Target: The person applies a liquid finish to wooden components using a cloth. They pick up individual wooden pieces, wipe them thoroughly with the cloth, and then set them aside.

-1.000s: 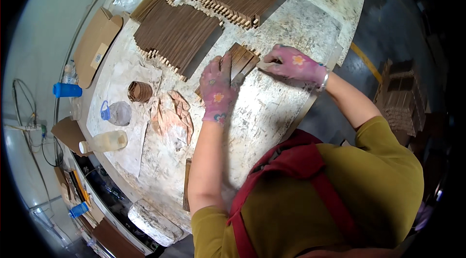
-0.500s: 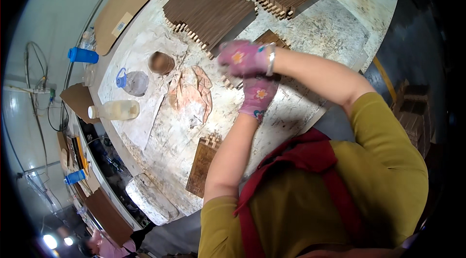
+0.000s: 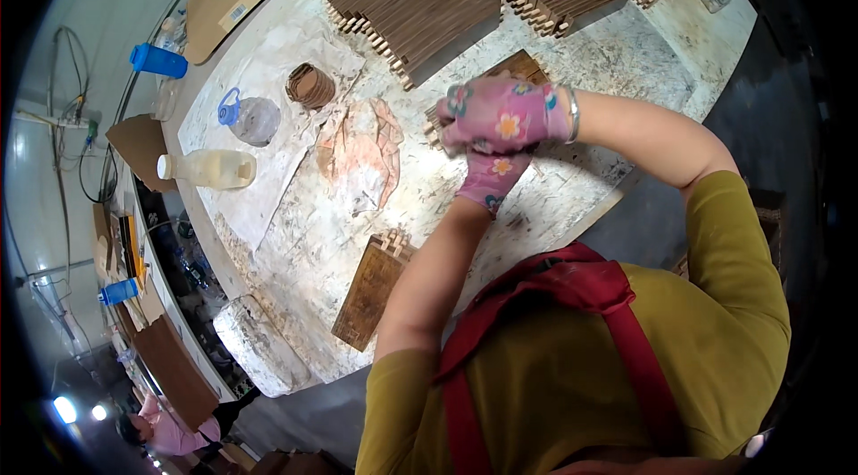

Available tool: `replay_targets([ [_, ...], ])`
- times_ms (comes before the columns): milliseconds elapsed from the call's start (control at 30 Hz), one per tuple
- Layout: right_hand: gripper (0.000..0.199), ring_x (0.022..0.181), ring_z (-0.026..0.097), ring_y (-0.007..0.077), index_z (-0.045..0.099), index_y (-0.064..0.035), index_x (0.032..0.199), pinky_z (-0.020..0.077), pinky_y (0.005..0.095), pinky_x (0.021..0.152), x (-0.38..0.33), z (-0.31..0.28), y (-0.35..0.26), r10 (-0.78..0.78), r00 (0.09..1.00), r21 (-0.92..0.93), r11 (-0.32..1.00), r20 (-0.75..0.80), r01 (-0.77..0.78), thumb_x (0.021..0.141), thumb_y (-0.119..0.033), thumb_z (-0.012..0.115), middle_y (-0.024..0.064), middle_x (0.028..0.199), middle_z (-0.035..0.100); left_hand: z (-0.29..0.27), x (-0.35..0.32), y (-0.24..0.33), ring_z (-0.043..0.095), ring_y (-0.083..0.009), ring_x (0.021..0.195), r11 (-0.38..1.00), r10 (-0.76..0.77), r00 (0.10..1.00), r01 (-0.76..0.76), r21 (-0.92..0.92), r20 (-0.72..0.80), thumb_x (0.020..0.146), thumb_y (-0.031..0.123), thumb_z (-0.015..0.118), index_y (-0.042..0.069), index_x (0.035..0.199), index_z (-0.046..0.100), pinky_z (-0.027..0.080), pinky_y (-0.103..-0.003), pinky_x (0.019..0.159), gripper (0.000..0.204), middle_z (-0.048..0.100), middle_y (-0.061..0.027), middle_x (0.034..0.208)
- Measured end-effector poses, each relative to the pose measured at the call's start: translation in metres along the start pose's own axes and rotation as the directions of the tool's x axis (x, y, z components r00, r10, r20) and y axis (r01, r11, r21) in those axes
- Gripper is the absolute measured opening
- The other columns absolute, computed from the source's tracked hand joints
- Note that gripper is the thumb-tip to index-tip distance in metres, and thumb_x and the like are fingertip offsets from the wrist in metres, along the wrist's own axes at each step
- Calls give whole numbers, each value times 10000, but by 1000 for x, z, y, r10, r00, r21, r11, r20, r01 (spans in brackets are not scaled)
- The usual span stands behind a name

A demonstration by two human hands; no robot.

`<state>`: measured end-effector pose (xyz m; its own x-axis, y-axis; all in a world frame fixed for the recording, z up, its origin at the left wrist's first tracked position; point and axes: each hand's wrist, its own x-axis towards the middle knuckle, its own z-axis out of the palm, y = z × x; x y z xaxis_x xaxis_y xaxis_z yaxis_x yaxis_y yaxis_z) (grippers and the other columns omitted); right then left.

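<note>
My right hand (image 3: 506, 112), in a pink flowered glove, lies across the top of my left hand, its fingers curled and slightly blurred. My left hand (image 3: 497, 173) wears a matching glove; its fingers are hidden beneath the right. Under both hands is a dark brown wooden board (image 3: 520, 67), showing beyond them, with pale notched joint ends (image 3: 434, 130) at its left. What the right fingers grip, if anything, is covered. Beside my left forearm lies another brown board (image 3: 368, 294) with pale finger joints at its far end.
Rows of stacked brown boards (image 3: 416, 6) with notched ends fill the far side of the stained table (image 3: 590, 55). At left are a stained cloth (image 3: 362, 153), a brown cup (image 3: 310, 86), a clear jug (image 3: 256, 122) and a bottle of pale liquid (image 3: 210, 169). A person (image 3: 170, 430) is at lower left.
My right hand has moved right, from near the board's notched end to over my left hand. The whole view has shifted slightly; the left hand stays at the board.
</note>
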<state>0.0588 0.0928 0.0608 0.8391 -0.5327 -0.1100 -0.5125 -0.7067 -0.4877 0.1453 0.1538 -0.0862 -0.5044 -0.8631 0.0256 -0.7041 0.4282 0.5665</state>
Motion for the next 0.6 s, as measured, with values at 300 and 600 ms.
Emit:
replay_targets([
  [300, 378, 1043, 601, 291, 663, -58, 1126, 523, 379, 853, 42, 3, 60, -177, 926, -257, 962, -332, 92, 894, -357, 660, 133, 1082, 617, -28, 13, 13, 490, -368, 1246, 966, 187, 975, -160, 204, -122, 805, 318, 671, 92, 1248, 617, 366, -529, 1034, 501, 560, -160, 1326],
  [600, 564, 1102, 587, 164, 616, -4, 1238, 465, 293, 992, -41, 40, 83, 702, 431, 814, 556, -567, 167, 846, -386, 751, 96, 1191, 628, -98, -2, -7, 327, -375, 1416, 934, -101, 984, 145, 327, -147, 797, 525, 691, 8, 1471, 363, 213, -505, 1181, 910, 379, -193, 1513],
])
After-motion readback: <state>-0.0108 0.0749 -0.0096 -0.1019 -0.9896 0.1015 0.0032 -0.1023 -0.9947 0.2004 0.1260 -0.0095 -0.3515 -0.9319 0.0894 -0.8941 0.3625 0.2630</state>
